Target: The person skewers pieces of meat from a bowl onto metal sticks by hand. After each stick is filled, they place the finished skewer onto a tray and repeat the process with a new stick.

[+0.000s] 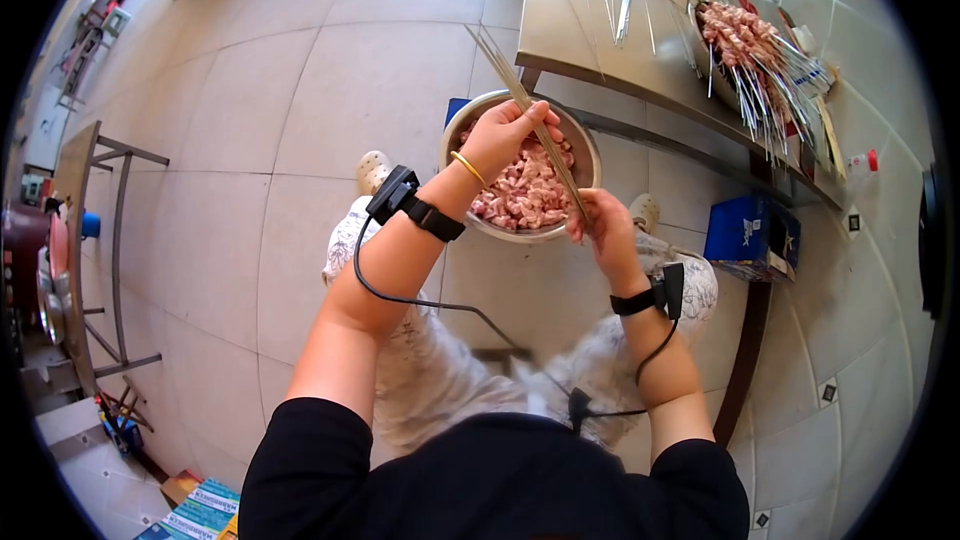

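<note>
Black shirt (pixel 500 485), curled hands (pixel 503 138) (pixel 608 228) round skewers (pixel 557 164)

Blue box (pixel 740 235), pale tiled floor (pixel 190 240)

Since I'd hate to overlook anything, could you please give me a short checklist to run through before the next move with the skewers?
1. Skewers held by the left hand: ok.
2. Right hand at the skewers' near end: ok.
3. Right hand pinching firmly: cannot tell.
4. One skewer separated from the bundle: not ok, they lie together.
5. Meat within reach: ok, in the bowl just beneath the hands.
6. Left-wrist cable clear of the bowl: ok, it runs toward the lap.
</note>
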Demonstrator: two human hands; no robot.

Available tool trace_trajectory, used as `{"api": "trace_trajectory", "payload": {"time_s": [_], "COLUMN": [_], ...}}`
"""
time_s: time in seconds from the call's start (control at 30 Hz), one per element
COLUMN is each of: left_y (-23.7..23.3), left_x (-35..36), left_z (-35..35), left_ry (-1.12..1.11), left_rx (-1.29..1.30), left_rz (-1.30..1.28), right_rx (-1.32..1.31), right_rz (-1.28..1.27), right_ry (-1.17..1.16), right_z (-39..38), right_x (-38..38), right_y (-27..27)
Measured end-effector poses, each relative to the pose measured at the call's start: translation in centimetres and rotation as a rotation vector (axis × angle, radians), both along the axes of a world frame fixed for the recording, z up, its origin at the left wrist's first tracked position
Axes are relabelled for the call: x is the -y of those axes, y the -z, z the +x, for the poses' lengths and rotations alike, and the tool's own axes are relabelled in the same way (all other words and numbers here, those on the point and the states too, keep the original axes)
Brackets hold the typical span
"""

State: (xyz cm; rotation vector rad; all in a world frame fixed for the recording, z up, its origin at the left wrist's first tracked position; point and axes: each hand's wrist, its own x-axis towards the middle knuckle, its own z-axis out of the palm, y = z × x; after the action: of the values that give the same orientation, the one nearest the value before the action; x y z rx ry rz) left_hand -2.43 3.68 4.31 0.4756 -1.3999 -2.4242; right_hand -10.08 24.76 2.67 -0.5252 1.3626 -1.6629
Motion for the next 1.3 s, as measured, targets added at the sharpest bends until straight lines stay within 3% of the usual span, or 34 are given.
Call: {"api": "trace_trajectory", "payload": {"time_s": [0.07,0.27,0.37,0.57,0.73,0.83,0.9,0.97,1.07,1.17,1.3], "left_y": [-0.2,0.2,1.1,1.1,3.2,2.4,2.2,1.4,6.1,5.2,7.1], "left_x": [-0.1,-2.1,-2.8,-2.8,-3.4,-2.8,-0.4,1.2,5.1,3.9,0.9], "left_z": [0.0,-0.5,-0.9,-0.5,-0.9,-1.0,-0.9,-0.6,-0.2,-0.1,-2.1], "left_ry": [-0.013,0.047,0.103,0.160,0.274,0.272,0.256,0.105,-0.042,0.098,0.237], "left_rx": [0.002,0.040,0.016,0.174,0.144,0.112,0.252,0.329,0.550,0.656,0.491], "left_rz": [-0.021,-0.080,-0.069,-0.129,-0.177,-0.192,-0.348,-0.499,-0.984,-1.322,-1.465], "right_rx": [0.237,0.307,0.182,-0.085,0.009,-0.076,-0.233,-0.443,-0.769,-0.774,-0.832], "right_rz": [-0.013,0.099,0.139,0.150,0.168,0.142,0.187,0.285,0.511,0.591,0.618], "right_ry": [0.109,0.312,0.250,-0.145,-0.090,-0.024,0.081,0.143,0.160,0.178,0.212], "right_z": [-0.4,-0.5,-0.7,-0.9,-0.5,-0.7,-1.4,-2.3,-3.3,-3.0,-3.5], "right_x": [-0.2,0.8,0.7,0.2,0.3,0.1,-0.2,-0.8,-1.9,-2.4,-2.8], "right_y": [0.4,0.2,0.9,0.9,0.7,1.8,2.1,2.0,2.0,2.0,2.9]}}
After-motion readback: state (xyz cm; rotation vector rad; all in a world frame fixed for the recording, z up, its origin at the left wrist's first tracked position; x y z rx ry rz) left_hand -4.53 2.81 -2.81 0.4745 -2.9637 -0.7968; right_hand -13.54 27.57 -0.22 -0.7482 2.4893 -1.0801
